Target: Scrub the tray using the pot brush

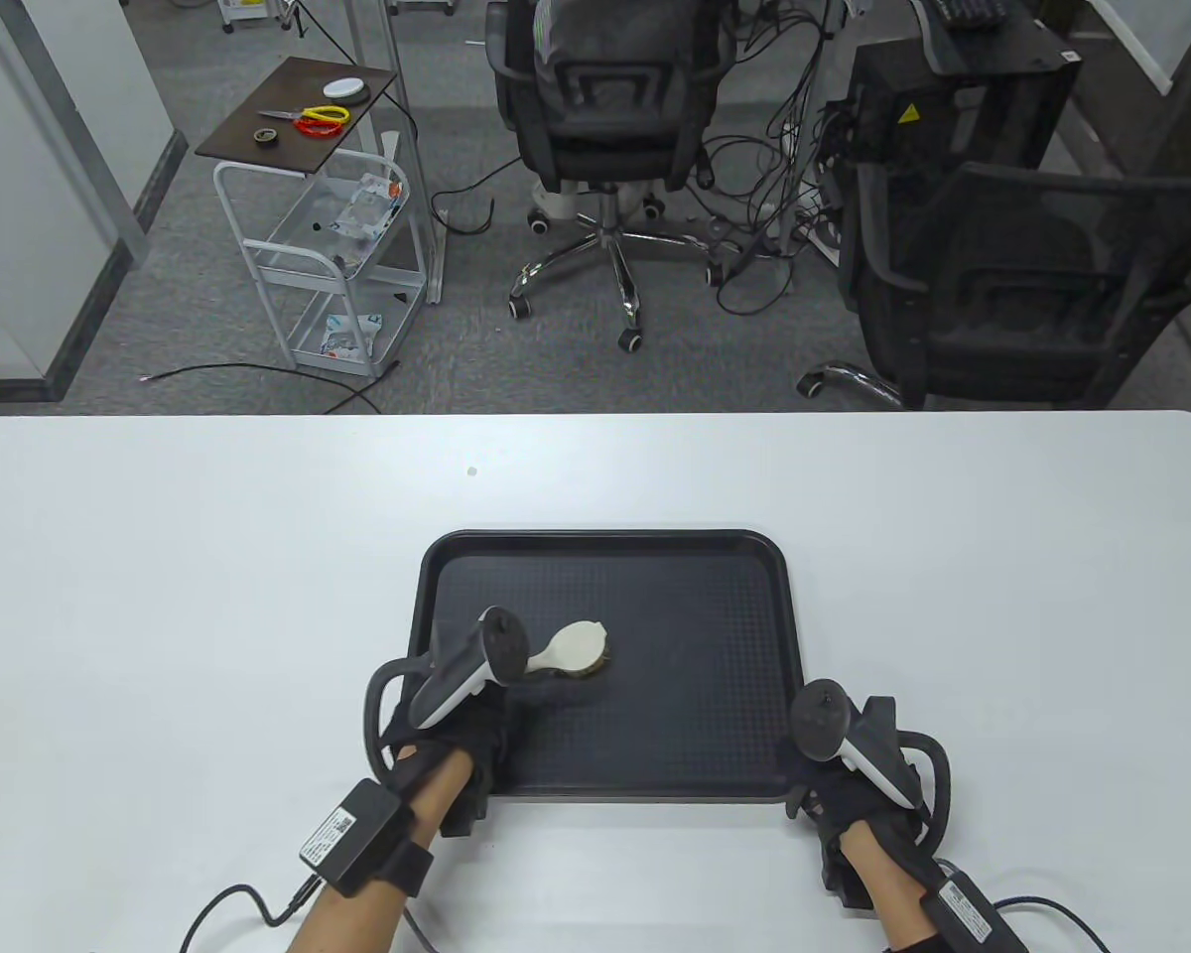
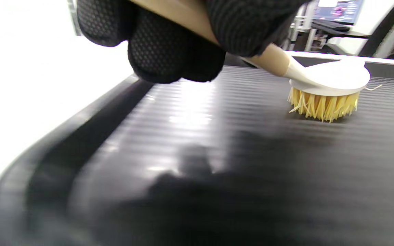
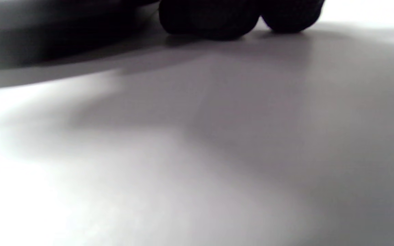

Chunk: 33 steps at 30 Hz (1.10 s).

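Note:
A black textured tray (image 1: 715,596) lies on the white table in front of me. My left hand (image 1: 476,710) grips the wooden handle of a pot brush (image 1: 578,650) over the tray's left half. In the left wrist view the brush's white round head (image 2: 330,77) is pressed down, its yellow bristles (image 2: 323,104) on the tray floor (image 2: 217,153). My right hand (image 1: 834,784) rests at the tray's near right corner. In the right wrist view its gloved fingers (image 3: 217,18) touch the table beside the tray's dark edge (image 3: 46,37); whether they grip the rim is hidden.
The white table (image 1: 208,596) extends wide on both sides of the tray. Beyond its far edge stand two office chairs (image 1: 605,109), a white cart (image 1: 337,248) and loose cables on the floor.

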Available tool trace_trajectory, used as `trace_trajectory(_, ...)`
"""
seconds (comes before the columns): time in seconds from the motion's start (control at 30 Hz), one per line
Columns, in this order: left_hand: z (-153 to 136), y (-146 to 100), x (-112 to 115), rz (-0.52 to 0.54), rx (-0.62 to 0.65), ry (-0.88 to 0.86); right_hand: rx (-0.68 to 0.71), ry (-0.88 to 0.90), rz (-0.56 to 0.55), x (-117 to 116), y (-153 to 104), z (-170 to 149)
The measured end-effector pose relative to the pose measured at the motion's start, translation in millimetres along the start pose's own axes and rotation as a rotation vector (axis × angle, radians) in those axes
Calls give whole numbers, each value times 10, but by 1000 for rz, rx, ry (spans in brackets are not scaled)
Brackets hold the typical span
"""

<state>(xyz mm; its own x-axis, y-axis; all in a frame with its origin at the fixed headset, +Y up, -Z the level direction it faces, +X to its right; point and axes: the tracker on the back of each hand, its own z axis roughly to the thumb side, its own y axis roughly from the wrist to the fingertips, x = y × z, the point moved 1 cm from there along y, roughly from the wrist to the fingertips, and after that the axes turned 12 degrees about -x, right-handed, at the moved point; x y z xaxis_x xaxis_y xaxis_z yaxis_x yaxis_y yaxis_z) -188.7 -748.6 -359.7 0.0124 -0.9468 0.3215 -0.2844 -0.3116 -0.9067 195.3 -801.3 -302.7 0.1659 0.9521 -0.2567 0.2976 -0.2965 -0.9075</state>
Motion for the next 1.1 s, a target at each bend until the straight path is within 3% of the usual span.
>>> trace_trajectory(0.1, -376, 84, -26, -18, -82, -18, -2, -1, 0, 1, 0, 0)
trace_trajectory(0.23, -669, 119, -75, -8, -158, 2, -3, 0, 0, 0, -1, 1)
trace_trajectory(0.37, -748, 105, -161, 31, -197, 67, -3, 2, -1, 0, -1, 1)
trace_trajectory(0.5, -632, 21, -337, 77, -149, 45, -4, 2, 0, 0, 0, 1)
trace_trajectory(0.67, -185, -152, -433, 132, -15, 33, -4, 1, 0, 0, -1, 2)
trace_trajectory(1.1, 1434, -601, -149, 77, 281, 67, 1, 1, 3, 0, -2, -2)
